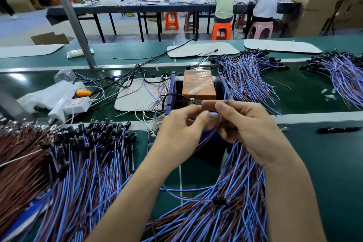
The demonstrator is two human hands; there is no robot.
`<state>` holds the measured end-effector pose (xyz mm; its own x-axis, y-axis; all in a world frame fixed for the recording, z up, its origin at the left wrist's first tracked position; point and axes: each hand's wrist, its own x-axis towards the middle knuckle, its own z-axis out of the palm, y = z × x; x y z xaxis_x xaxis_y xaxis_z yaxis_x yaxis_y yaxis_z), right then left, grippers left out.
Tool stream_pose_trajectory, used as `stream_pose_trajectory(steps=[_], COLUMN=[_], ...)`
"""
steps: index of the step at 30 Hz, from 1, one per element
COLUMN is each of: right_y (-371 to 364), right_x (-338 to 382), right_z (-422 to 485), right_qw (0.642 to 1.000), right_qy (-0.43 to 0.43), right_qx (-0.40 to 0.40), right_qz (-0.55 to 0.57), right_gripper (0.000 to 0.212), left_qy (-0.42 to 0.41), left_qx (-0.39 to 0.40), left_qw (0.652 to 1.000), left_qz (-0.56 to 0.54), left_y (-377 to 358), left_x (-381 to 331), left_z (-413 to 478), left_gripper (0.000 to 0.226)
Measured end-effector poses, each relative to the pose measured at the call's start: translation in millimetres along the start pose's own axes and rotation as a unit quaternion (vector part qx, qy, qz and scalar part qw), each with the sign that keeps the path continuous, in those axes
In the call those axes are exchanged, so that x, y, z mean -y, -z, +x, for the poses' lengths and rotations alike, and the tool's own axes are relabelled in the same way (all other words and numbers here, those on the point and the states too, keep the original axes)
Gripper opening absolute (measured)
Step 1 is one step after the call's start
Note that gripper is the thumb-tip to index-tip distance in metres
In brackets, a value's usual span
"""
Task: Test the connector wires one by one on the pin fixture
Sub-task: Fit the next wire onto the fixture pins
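Note:
Both hands meet at the centre, just in front of the pin fixture (pixel 198 88), a blue-framed box with an orange taped block on top. My right hand (pixel 245 125) pinches a blue-and-brown connector wire (pixel 211 134) near its bare ends, which stick up above my fingers. My left hand (pixel 182 131) pinches the same wire's tips between thumb and forefinger. The wire hangs down to its black connector (pixel 219 201). A large bundle of such wires (pixel 225 202) lies under my right forearm.
Another pile of wires with black connectors (pixel 82 155) lies at the left, and more bundles (pixel 249 76) lie right of the fixture. A white power strip (pixel 75 104), loose cables and a white mat (pixel 137 96) sit left of it. A black pen (pixel 338 129) lies at the right.

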<state>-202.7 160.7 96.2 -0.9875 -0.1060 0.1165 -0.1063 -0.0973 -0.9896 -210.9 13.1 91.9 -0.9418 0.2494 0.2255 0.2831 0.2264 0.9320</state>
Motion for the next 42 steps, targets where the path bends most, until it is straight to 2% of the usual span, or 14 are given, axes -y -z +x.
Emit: stream_pose_trajectory(steps=[2,8,13,17,21,23,25,28,32,37,42], right_y=[2,0,-8,-12,-3,5,13,17,17,23,32], right_x=[-1,-7,-11,-14,-12,-12,-13,-14,-15,-20,-30], right_z=[0,5,9,12,13,12,11,13,12,13,16], right_qw=[1.0,0.996,0.997,0.996,0.992,0.988,0.985,0.981,0.983,0.969,0.933], right_qy=[-0.014,-0.018,-0.034,-0.015,0.007,-0.004,-0.02,-0.032,-0.028,-0.041,-0.039], right_qx=[0.001,-0.044,-0.065,-0.088,-0.115,-0.135,-0.152,-0.173,-0.18,-0.204,-0.245], right_qz=[-0.007,-0.069,-0.023,-0.009,0.055,0.073,0.078,0.08,-0.01,-0.134,-0.26], right_gripper=[0.028,0.022,0.018,0.018,0.019,0.018,0.02,0.03,0.034,0.008,0.018], left_qy=[0.021,0.042,0.093,0.092,0.085,0.074,0.057,0.037,0.032,0.04,0.052], left_qx=[0.029,0.007,-0.028,-0.062,-0.114,-0.134,-0.141,-0.155,-0.16,-0.157,-0.141], left_qw=[0.998,0.984,0.959,0.953,0.974,0.987,0.985,0.977,0.961,0.953,0.954], left_qz=[-0.06,-0.174,-0.267,-0.283,-0.177,-0.051,0.075,0.141,0.223,0.257,0.26], left_y=[-4,-18,-24,-22,-3,11,22,27,26,26,28], left_x=[1,11,18,19,25,31,37,41,44,46,46], left_z=[0,2,6,9,15,19,22,24,24,23,23], left_gripper=[0.03,0.016,0.014,0.022,0.019,0.019,0.02,0.019,0.02,0.026,0.023])
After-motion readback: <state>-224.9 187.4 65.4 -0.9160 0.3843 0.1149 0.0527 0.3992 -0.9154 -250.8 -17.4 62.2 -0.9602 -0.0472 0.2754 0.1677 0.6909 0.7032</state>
